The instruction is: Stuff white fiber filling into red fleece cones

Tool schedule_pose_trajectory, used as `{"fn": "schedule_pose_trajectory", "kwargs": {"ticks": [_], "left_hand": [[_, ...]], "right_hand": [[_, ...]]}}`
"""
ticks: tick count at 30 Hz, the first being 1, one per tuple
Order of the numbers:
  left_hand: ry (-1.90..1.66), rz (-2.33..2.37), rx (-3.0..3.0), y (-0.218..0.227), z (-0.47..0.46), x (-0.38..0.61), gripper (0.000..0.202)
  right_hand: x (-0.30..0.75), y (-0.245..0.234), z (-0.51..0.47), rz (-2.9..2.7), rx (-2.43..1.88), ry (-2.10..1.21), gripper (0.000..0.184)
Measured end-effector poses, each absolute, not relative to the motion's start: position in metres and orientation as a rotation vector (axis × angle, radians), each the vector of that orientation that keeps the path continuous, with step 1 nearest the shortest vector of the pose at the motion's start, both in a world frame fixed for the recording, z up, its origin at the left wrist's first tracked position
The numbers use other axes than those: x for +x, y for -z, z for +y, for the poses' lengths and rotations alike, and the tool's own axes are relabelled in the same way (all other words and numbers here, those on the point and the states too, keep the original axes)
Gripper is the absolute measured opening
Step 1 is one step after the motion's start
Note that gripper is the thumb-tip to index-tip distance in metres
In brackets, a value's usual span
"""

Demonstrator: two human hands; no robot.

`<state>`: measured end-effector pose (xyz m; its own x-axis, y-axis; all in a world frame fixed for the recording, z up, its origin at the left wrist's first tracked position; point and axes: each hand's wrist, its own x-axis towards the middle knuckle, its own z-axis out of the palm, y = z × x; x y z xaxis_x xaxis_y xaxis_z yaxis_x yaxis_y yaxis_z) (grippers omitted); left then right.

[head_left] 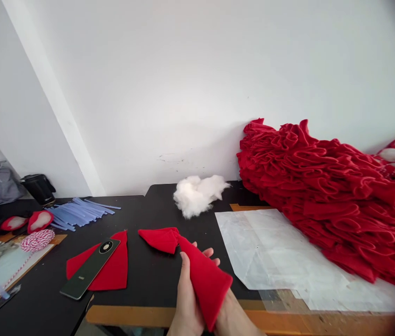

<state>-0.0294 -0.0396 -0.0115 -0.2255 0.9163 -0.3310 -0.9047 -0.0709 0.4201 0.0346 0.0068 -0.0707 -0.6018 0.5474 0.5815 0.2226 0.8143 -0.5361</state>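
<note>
A red cloth cone [202, 273], narrow at its far end and wide towards me, lies slantwise across my hands. My left hand [186, 291] cradles it from the left, thumb along its side and fingertips showing past its far right edge. My right hand [230, 310] is against the wide end, its fingers hidden by the cloth. Just beyond the cone's narrow end, a smaller red cloth piece [159, 239] rests on the black table; I cannot tell whether the two are joined. Fluffy white stuffing [197, 193] sits further back.
To the left, a dark green phone [90, 269] lies on red cloth [122, 266]. Behind are blue strips [78, 212], a coil of red-and-white cord [37, 240] and a black cup [38, 187]. A large heap of red cloth [323, 196] and white sheeting [271, 247] fill the right.
</note>
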Motion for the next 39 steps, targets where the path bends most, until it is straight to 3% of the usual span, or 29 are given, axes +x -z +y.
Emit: {"fn": "schedule_pose_trajectory", "kwargs": {"ticks": [4, 8, 11, 14, 17, 20, 26, 33, 39], "left_hand": [[-1.574, 0.562, -0.041, 0.004, -0.036, -0.034, 0.057], [-1.668, 0.691, -0.155, 0.0, -0.021, -0.058, 0.037], [-1.721, 0.736, -0.143, 0.002, -0.01, -0.088, 0.029], [-1.785, 0.72, -0.049, -0.004, 0.001, -0.118, 0.027], [-1.8, 0.825, 0.017, -0.022, 0.017, -0.139, 0.025], [-1.745, 0.882, 0.154, -0.041, 0.047, -0.152, 0.031], [-1.49, 0.907, 0.315, -0.027, 0.138, -0.166, 0.052], [-1.443, 1.078, 0.179, 0.025, 0.195, -0.16, 0.035], [-1.525, 1.116, 0.138, 0.027, 0.194, -0.156, 0.04]], "right_hand": [[0.042, 0.053, 0.005, -2.289, -0.553, -0.556, 0.056], [0.054, 0.037, 0.0, -2.382, -0.248, -0.716, 0.054], [0.061, 0.02, 0.019, -2.45, -0.093, -0.811, 0.038], [0.047, 0.003, 0.068, -2.34, -0.479, -0.659, 0.037], [0.004, -0.003, 0.132, -2.318, -0.893, -0.312, 0.05], [-0.043, 0.01, 0.179, -2.427, -1.1, -0.253, 0.063], [-0.066, 0.053, 0.207, -2.442, -1.132, -0.379, 0.035], [-0.037, 0.048, 0.214, -2.374, -1.046, -0.642, 0.032], [0.028, 0.029, 0.16, -2.262, -0.921, -1.161, 0.016]]}}
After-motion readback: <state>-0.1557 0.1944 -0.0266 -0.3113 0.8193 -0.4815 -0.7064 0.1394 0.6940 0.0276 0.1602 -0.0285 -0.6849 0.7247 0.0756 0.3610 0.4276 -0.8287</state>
